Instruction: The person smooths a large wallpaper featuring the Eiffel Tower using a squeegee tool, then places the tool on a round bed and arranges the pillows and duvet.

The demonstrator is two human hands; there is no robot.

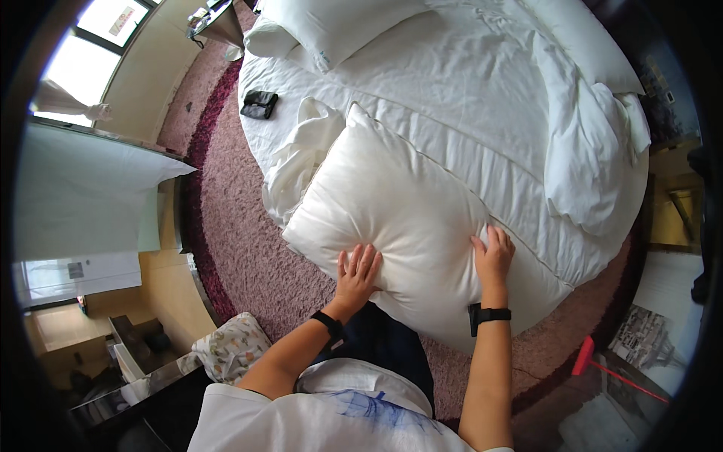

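Observation:
A plump white pillow [392, 196] lies across the near side of the round bed, in front of me. My left hand [359, 275] presses on its near side, palm down with the fingers spread, and the fabric dimples and creases around it. Toward the pillow's right part rests my right hand [494, 256], thumb apart from the fingers, the fingertips near the far seam. Neither hand closes round the pillow. Crumpled white cloth [294, 162] sits by the pillow's left end.
White sheets [467, 83] cover the bed, with a bunched duvet [584, 158] at right and more pillows [343, 26] at the back. A black pouch [259, 105] lies on the left edge. Around it runs pink carpet [241, 203]. A patterned cushion [233, 346] stands lower left, a red-handled tool [584, 357] lower right.

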